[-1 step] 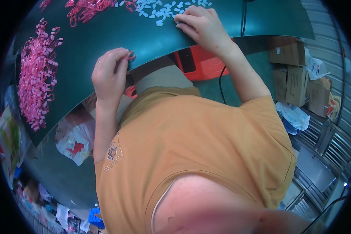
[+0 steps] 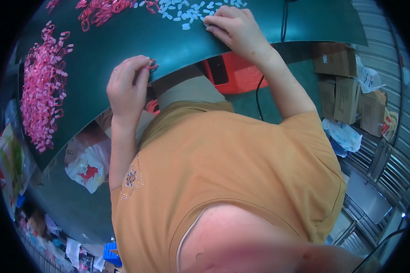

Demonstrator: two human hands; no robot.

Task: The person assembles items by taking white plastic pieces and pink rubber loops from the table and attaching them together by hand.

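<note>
Left hand [image 2: 128, 88] curled, fingertips pinched together; right hand [image 2: 234, 28] stretched forward, palm down, fingers bent.

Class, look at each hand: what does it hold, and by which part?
The left hand pinches a small pink clip by one end. The right hand only touches the white pieces.

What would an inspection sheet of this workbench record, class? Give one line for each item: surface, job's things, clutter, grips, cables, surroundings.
Surface: dark green table.
Job's things: pink clips heaped at left; white pieces scattered at the far edge.
Clutter: nothing seen on the table.
Grips: left hand pinches one pink piece; right hand touches the white pieces.
Cables: black cable hangs below the table.
Surroundings: cardboard boxes, red stool, plastic bags.
</note>
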